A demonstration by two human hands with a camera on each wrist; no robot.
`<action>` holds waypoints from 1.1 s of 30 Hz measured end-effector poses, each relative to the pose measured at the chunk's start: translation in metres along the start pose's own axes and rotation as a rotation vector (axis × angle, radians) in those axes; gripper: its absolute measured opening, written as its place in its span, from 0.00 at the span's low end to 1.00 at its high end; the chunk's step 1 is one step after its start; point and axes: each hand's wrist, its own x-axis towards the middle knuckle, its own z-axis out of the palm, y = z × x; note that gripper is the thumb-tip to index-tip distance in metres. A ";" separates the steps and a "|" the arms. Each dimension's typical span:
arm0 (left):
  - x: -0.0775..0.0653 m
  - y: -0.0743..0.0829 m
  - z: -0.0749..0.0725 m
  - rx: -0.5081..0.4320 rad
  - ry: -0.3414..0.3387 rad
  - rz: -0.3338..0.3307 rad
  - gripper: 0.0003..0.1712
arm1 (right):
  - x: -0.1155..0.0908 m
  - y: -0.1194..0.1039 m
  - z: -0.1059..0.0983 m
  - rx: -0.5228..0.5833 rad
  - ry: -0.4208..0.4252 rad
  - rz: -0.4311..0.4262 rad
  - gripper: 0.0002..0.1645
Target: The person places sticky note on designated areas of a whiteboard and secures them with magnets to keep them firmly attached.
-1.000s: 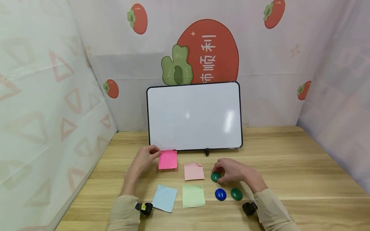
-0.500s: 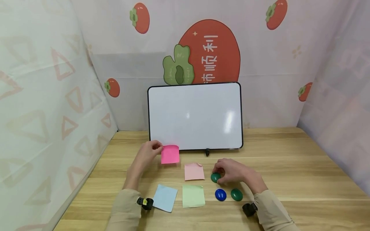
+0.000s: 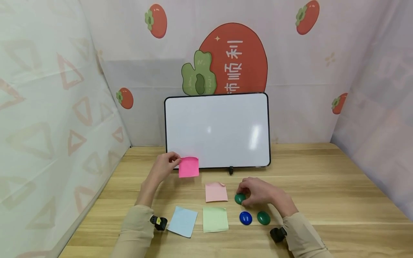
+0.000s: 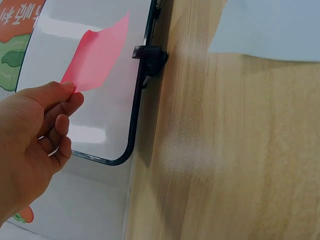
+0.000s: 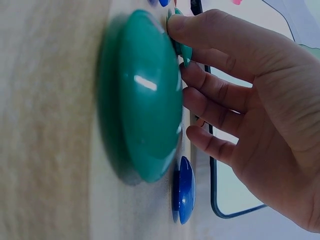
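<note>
My left hand (image 3: 164, 165) pinches a bright pink sticky note (image 3: 188, 167) by its upper left corner, between thumb and fingertip. The note overlaps the lower left part of the whiteboard (image 3: 222, 129) in the head view. In the left wrist view the pink note (image 4: 97, 57) is bent, its far end lifted. On the table at right, my right hand (image 3: 260, 191) grips a green round magnet (image 3: 240, 199) between thumb and finger. A second green magnet (image 3: 264, 218) and a blue magnet (image 3: 246, 218) lie closer to me. Another blue magnet (image 5: 186, 191) shows under the right hand in its wrist view.
Pale pink (image 3: 216, 192), light green (image 3: 215, 219) and light blue sticky notes (image 3: 183, 221) lie on the wooden table (image 3: 322, 200) between the hands. The whiteboard stands on black clip feet (image 3: 231, 170) before a printed cloth backdrop (image 3: 297, 71).
My left hand has raised the pink note from the table up against the view of the board's lower edge. The right hand stays in place on the green magnet.
</note>
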 end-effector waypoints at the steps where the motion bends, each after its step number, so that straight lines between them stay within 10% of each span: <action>1: 0.000 0.000 0.000 0.002 0.005 0.006 0.08 | 0.000 0.000 0.000 -0.004 0.001 0.003 0.16; 33: 0.035 -0.008 -0.004 0.091 0.182 0.240 0.06 | -0.001 -0.002 0.001 0.020 0.002 0.015 0.15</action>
